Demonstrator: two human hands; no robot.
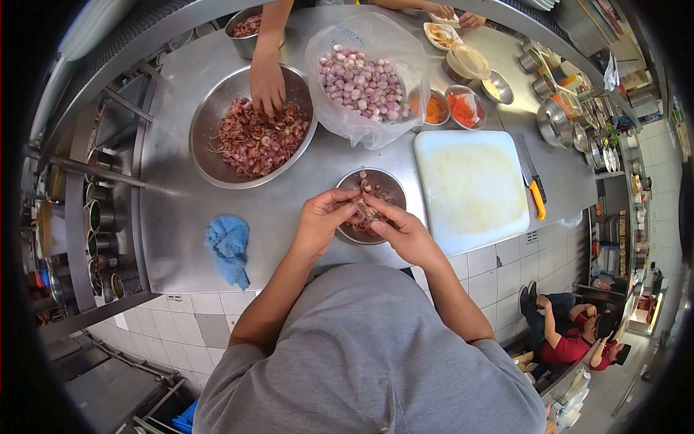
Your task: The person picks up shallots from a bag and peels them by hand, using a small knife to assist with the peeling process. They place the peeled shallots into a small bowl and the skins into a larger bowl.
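My left hand (329,220) and my right hand (406,233) meet over a small metal bowl (396,189). Both are closed, fingertips pinching what looks like a shallot with loose reddish-brown skin (367,208). More reddish-brown pieces lie inside that bowl, partly hidden by my fingers. Up and to the left, a large metal bowl (206,155) holds a heap of reddish-brown, papery-skinned shallots (262,141). Another person's hand (268,87) reaches into this heap. Behind the small bowl, a clear plastic bag (369,134) is filled with pale purple peeled shallots (361,83).
On the right lie a white cutting board (473,188) and a yellow-handled knife (535,189). A blue cloth (228,246) rests at left. Behind stand a bowl of orange-red shreds (463,108), a lidded container (466,64) and a metal pot (246,45). Another person's hands (455,16) are at the far edge.
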